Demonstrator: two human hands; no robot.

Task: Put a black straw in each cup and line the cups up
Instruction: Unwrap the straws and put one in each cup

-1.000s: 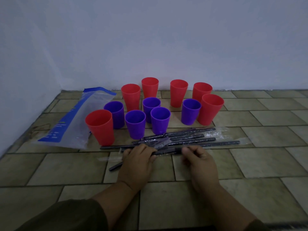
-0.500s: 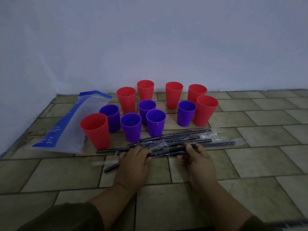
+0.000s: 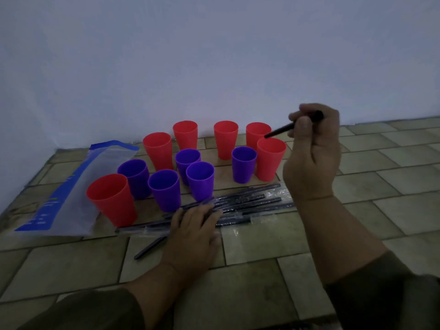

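Note:
Several red and purple cups stand in a loose cluster on the tiled floor, all without straws. My right hand point(image 3: 312, 148) is raised and grips a black straw point(image 3: 283, 129), whose lower tip hangs just above the rim of the rightmost front red cup point(image 3: 271, 160). My left hand point(image 3: 192, 227) lies flat, fingers straight, on the pile of wrapped black straws point(image 3: 247, 201) in front of the cups. One loose straw point(image 3: 150, 248) sticks out to the left under that hand.
A clear plastic bag with blue print point(image 3: 71, 186) lies at the left beside the nearest red cup point(image 3: 112, 198). A white wall point(image 3: 214, 55) runs close behind the cups. Bare tiles point(image 3: 381, 198) stretch to the right.
My right hand has lifted off the straw pile with one straw and carried it up and right over the rightmost red cup. My left hand stays on the pile.

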